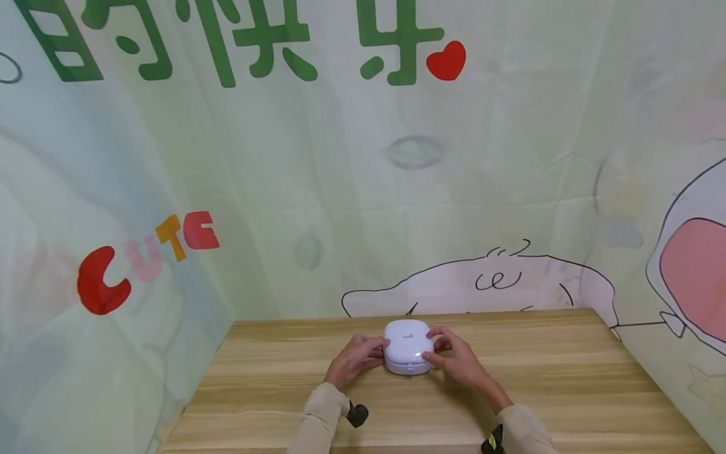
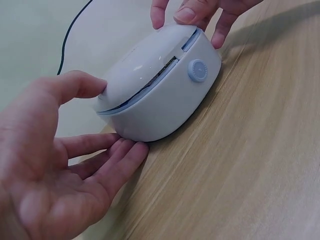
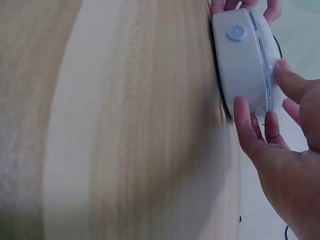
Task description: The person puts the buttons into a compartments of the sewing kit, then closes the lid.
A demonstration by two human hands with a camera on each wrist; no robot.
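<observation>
On the wooden table stands a small white rounded case point(image 1: 408, 343) with a glossy domed lid and a small mark on top. Its front carries a round pale blue button point(image 2: 197, 70), and a narrow dark gap runs between lid and base. My left hand point(image 1: 356, 359) grips the case's left side, thumb on the lid's edge and fingers low against the base. From the other side my right hand point(image 1: 456, 357) holds it, thumb on the lid and fingers along the side wall point(image 3: 245, 80). What lies inside is hidden.
The wooden table point(image 1: 272, 378) ends at a printed cloth backdrop point(image 1: 317, 189) with green characters and cartoon outlines. Beige sleeves point(image 1: 320, 413) cover both forearms, each with a dark device at the wrist. The case sits close to the table's far edge.
</observation>
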